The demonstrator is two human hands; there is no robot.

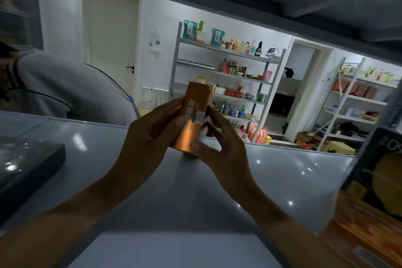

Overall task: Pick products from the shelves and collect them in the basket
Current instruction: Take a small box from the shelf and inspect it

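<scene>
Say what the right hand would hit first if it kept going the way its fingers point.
The right hand already grips the orange box, fingers pointing up and left. Going on, it would likely press into the left hand holding the box's other side. Depth is unclear.

Single head-worn view, wide-angle, tilted so horizontals slope down to the right. Looks forward and slightly down along a glossy grey shelf board (pixel 87 150), from inside the shelf bay, upper board close overhead. Very near the left hand (pixel 150 137) and right hand (pixel 219 143) at frame centre. Sees through the open back to distant racks (pixel 228 76) across the room. No second view to compare.
</scene>
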